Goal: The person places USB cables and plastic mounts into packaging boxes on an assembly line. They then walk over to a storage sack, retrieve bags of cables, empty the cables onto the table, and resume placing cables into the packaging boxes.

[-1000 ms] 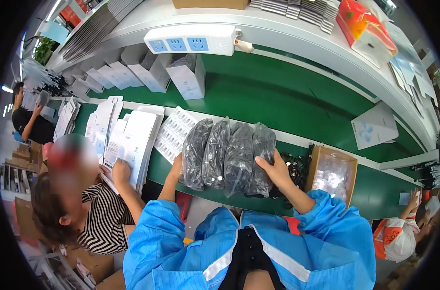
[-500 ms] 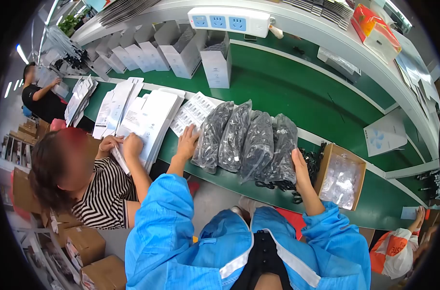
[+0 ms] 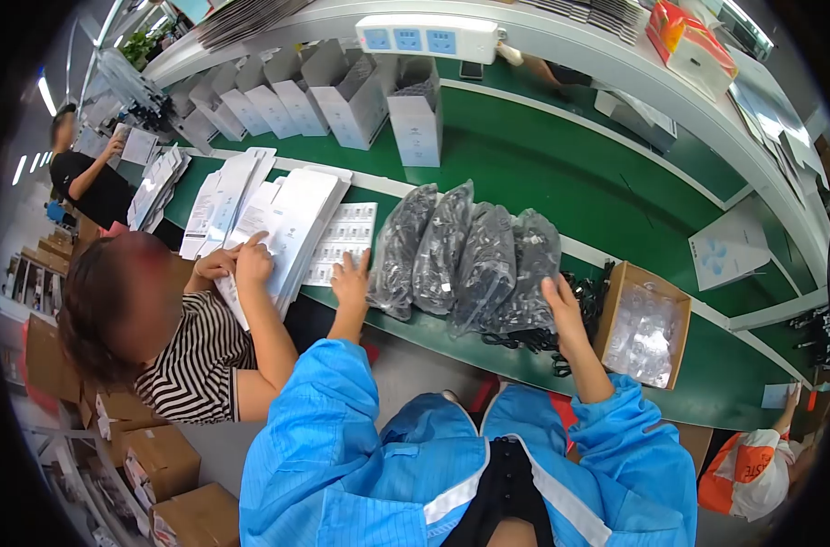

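Several clear plastic bags of black cables (image 3: 484,264) stand in a row at the front of the green bench. My left hand (image 3: 349,284) has its fingers spread at the lower right edge of a white label sheet (image 3: 344,239), close beside the leftmost bag (image 3: 403,255). At the other end of the row, my right hand (image 3: 563,308) rests with fingers extended against the side of the rightmost bag (image 3: 533,264). Loose black cables (image 3: 586,305) lie behind and below that hand.
An open cardboard box (image 3: 647,328) of clear plastic pieces stands to the right. On the left, a co-worker in a striped top (image 3: 201,365) handles stacked flat white cartons (image 3: 296,223). Open white boxes (image 3: 415,128) line the back under a shelf with a power strip (image 3: 428,38).
My left hand has shifted down and slightly left, off the leftmost bag's side. The label sheet now lies straighter. My right hand stays at the rightmost bag.
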Motion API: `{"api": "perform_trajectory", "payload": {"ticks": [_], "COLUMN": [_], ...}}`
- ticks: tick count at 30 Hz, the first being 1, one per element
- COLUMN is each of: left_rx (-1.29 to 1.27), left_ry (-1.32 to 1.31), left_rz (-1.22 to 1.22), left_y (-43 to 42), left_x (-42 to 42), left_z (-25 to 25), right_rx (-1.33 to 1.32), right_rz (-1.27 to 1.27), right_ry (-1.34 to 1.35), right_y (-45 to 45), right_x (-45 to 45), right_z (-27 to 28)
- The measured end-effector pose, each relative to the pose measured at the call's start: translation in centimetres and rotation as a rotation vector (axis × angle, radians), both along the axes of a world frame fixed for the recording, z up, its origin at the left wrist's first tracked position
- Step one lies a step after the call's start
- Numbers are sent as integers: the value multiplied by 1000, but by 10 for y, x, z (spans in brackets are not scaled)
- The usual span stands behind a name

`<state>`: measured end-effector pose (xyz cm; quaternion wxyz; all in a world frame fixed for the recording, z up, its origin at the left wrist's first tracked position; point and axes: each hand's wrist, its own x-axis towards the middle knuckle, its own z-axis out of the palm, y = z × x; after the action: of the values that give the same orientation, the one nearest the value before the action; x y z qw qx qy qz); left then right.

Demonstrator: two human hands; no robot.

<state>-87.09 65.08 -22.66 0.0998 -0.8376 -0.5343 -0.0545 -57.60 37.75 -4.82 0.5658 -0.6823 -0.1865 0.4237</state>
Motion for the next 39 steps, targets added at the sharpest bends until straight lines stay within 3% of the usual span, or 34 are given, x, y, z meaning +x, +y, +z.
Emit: {"api": "perform_trajectory", "payload": {"ticks": [4, 6, 8, 10, 15, 17, 20, 22, 23, 24, 25, 28, 29, 31, 32, 33, 35, 39], "left_rx": [-133, -319, -383, -534, -245, -247, -304, -304, -289, -274, -281, -150, -162, -546, -566, -689, -836, -701], "left_ry": [35, -404, -1103, -1311, -737, -643, -192, -201, -208, -210, -211, -226, -233, -801, -816, -842, -890, -761], "left_rz": [-75, 13, 27, 10, -541, -703, -799, -822, -821, -822, -831, -746, -747, -1011, -1028, -1046, -1112, -1050], "left_y": [24, 31, 26, -20, -96, -116, -132, -134, -132, -133, -136, -151, -163, -201, -221, -243, -271, -297], "left_x": [-10, -13, -2, 48, 154, 180, 204, 207, 205, 205, 208, 216, 222, 240, 250, 263, 285, 292], "left_z": [9, 40, 67, 146, 223, 222, 205, 201, 201, 201, 203, 210, 209, 204, 191, 171, 135, 86], "right_rx": [41, 37, 39, -28, -82, 2, 186, 137, 133, -42, -29, -513, -524, -588, -625, -661, -791, -834], "right_rz": [74, 36, 18, 66, 103, 110, 116, 327, 78, -44, -151, -396, -389, -353, -353, -386, -206, -221], "right_ry": [-69, -81, -76, -282, -404, -313, -159, -184, -258, -370, -839, -1508, -1514, -1144, -962, -978, -848, -793], "right_y": [8, 5, 10, 12, 23, 17, 3, -33, -52, -72, -101, -178, -194, -224, -240, -250, -253, -258], "right_x": [10, 7, 3, -3, -16, -7, 25, 76, 95, 127, 169, 243, 255, 271, 277, 280, 284, 281], "right_z": [-18, -18, -23, -32, -22, -25, -28, -23, -25, -24, -46, -56, -67, -89, -91, -86, -73, -53]}}
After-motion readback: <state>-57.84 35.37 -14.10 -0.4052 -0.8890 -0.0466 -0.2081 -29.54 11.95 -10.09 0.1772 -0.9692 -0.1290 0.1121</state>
